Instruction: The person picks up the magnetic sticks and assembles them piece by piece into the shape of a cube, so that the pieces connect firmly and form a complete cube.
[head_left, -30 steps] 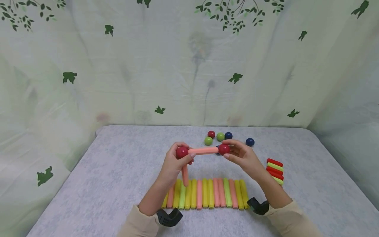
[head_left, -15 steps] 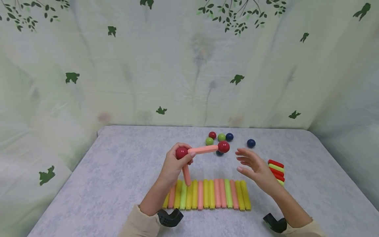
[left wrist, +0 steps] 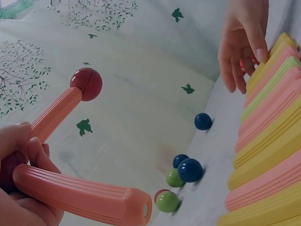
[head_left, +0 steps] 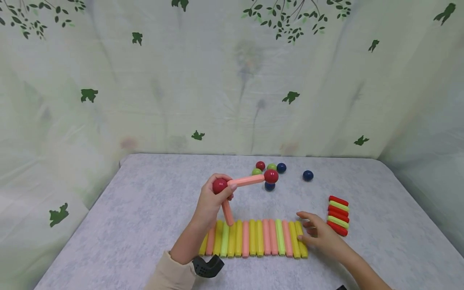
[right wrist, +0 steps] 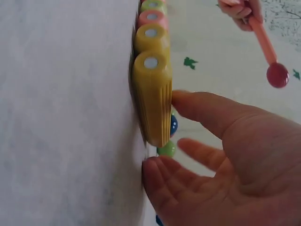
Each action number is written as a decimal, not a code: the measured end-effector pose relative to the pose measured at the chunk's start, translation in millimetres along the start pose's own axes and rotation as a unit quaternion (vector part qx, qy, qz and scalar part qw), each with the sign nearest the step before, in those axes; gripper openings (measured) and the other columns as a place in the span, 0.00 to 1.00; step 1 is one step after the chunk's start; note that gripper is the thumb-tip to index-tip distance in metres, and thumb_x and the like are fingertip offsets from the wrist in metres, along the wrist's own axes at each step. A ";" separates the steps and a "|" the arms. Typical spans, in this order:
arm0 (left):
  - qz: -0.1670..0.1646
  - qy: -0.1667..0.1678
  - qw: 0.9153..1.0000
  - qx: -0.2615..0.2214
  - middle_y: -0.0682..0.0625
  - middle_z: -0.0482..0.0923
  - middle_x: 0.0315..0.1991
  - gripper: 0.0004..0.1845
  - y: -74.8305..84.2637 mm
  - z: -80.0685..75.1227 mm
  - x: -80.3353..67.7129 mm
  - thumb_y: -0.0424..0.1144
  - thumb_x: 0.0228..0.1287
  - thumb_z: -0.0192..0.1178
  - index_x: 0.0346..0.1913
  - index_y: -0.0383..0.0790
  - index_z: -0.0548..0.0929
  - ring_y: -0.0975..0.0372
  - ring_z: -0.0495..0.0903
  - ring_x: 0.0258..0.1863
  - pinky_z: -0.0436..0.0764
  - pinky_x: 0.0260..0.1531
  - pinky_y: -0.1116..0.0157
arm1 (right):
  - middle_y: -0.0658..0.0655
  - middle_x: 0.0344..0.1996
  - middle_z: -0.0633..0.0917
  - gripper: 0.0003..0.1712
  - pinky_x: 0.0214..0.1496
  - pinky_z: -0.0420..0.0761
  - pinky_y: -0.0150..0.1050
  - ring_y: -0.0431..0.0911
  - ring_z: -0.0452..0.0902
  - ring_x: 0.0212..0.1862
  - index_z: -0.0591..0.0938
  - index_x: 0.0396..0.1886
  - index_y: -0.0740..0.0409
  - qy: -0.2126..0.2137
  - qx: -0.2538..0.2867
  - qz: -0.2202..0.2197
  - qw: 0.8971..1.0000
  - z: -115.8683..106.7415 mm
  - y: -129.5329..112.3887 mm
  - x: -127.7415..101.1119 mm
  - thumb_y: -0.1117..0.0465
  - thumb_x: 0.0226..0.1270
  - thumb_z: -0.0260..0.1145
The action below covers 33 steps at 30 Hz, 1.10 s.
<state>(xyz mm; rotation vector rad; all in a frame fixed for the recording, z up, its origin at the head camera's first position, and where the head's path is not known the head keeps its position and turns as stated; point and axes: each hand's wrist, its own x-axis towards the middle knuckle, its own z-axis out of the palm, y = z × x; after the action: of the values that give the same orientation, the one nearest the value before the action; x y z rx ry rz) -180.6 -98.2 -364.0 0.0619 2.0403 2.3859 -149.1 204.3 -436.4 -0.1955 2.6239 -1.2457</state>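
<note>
Left hand [head_left: 212, 201] gripped the red ball [head_left: 219, 185] joining two pink sticks [head_left: 246, 180], keeping them aloft; right hand [head_left: 319, 233], fingers relaxed, touched the rightmost yellow stick [head_left: 301, 239].

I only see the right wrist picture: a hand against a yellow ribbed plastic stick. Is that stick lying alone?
Observer: No. It ends a row of yellow, pink and green plastic sticks lying side by side on the grey table. The right hand touches that end.
Visitor: What is the pink rod with a red ball, top right?
Observer: The left hand grips another red ball, which joins that upper pink stick to a lower pink stick pointing down.
Visitor: Anything else nearby?
Observer: A small stack of red and green sticks lies to the right of the row.
</note>
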 end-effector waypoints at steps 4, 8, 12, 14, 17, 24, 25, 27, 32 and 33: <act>0.005 -0.001 1.000 0.001 0.42 0.71 0.36 0.17 -0.4 -0.4 0.0 0.37 0.54 0.64 0.45 0.37 0.72 0.57 0.73 0.27 0.78 0.33 0.63 | 0.52 0.31 0.74 0.31 0.29 0.72 0.35 0.44 0.69 0.29 0.70 0.56 0.57 -0.001 -0.086 0.034 0.996 5.8 -8.2 -0.4 0.59 0.51 0.69; 0.006 -0.002 1.000 0.003 0.41 0.71 0.35 0.17 -0.8 -0.9 0.2 0.37 0.54 0.64 0.45 0.38 0.72 0.57 0.73 0.28 0.78 0.33 0.64 | 0.52 0.18 0.71 0.28 0.20 0.65 0.33 0.44 0.65 0.18 0.71 0.55 0.58 -0.011 -0.147 0.062 0.987 9.0 -16.8 -1.1 0.60 0.53 0.66; 0.006 -0.002 1.000 0.003 0.41 0.71 0.35 0.17 -1.7 -1.1 0.5 0.38 0.54 0.64 0.45 0.38 0.72 0.57 0.73 0.27 0.78 0.33 0.62 | 0.52 0.18 0.71 0.28 0.19 0.66 0.34 0.44 0.65 0.17 0.70 0.56 0.55 0.004 -0.164 0.061 0.985 6.5 -23.2 1.8 0.61 0.53 0.66; 0.007 -0.002 1.000 0.000 0.41 0.71 0.35 0.17 -2.0 -0.9 0.6 0.38 0.54 0.64 0.45 0.39 0.72 0.57 0.73 0.27 0.78 0.33 0.62 | 0.52 0.20 0.72 0.30 0.19 0.67 0.34 0.44 0.65 0.18 0.69 0.58 0.55 0.019 -0.148 0.042 0.988 3.2 -26.1 5.0 0.62 0.53 0.65; 0.007 0.000 1.000 -0.007 0.42 0.71 0.35 0.17 -2.7 0.0 0.5 0.37 0.54 0.64 0.45 0.39 0.72 0.57 0.73 0.27 0.78 0.33 0.63 | 0.53 0.26 0.73 0.29 0.23 0.72 0.33 0.44 0.69 0.24 0.68 0.58 0.59 0.052 -0.113 -0.005 0.992 -2.5 -31.6 10.5 0.64 0.55 0.63; 0.005 0.007 0.999 -0.045 0.43 0.70 0.33 0.16 -6.7 3.9 -0.3 0.36 0.55 0.63 0.44 0.37 0.71 0.60 0.72 0.25 0.78 0.30 0.67 | 0.56 0.38 0.76 0.19 0.31 0.78 0.31 0.47 0.74 0.36 0.74 0.50 0.63 0.115 -0.027 -0.117 0.986 -7.7 -53.9 19.7 0.64 0.59 0.64; 0.002 0.008 0.999 -0.049 0.43 0.70 0.33 0.16 -7.5 4.6 -0.5 0.36 0.56 0.63 0.44 0.37 0.70 0.60 0.72 0.25 0.77 0.30 0.67 | 0.56 0.39 0.76 0.19 0.31 0.78 0.32 0.47 0.74 0.37 0.75 0.50 0.62 0.119 -0.017 -0.131 0.984 -7.7 -58.1 21.5 0.64 0.59 0.64; -0.003 0.009 0.998 -0.059 0.44 0.70 0.33 0.16 -9.7 6.0 -0.4 0.36 0.55 0.63 0.44 0.36 0.70 0.61 0.72 0.25 0.77 0.30 0.68 | 0.54 0.38 0.77 0.18 0.34 0.78 0.33 0.46 0.74 0.37 0.75 0.50 0.61 0.124 -0.001 -0.157 0.980 -7.5 -66.4 24.9 0.64 0.59 0.64; 0.000 0.007 0.997 -0.082 0.45 0.70 0.35 0.15 -13.1 8.9 0.9 0.35 0.56 0.62 0.44 0.36 0.71 0.59 0.71 0.31 0.76 0.33 0.69 | 0.52 0.37 0.79 0.18 0.39 0.77 0.35 0.43 0.74 0.37 0.75 0.51 0.59 0.141 0.021 -0.197 0.970 -8.0 -77.1 32.5 0.62 0.61 0.62; 0.003 0.007 0.997 -0.082 0.45 0.70 0.36 0.14 -13.4 9.1 1.2 0.35 0.57 0.61 0.44 0.36 0.71 0.59 0.70 0.33 0.75 0.35 0.69 | 0.52 0.38 0.79 0.18 0.40 0.77 0.34 0.43 0.74 0.38 0.75 0.52 0.59 0.146 0.024 -0.201 0.968 -8.5 -77.8 33.7 0.61 0.61 0.62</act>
<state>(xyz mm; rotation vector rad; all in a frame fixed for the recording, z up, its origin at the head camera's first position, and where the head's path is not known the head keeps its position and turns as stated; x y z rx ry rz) -181.8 -87.1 -375.8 0.0523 1.8447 2.5529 -182.1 154.3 -375.8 -0.6054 2.8950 -1.5688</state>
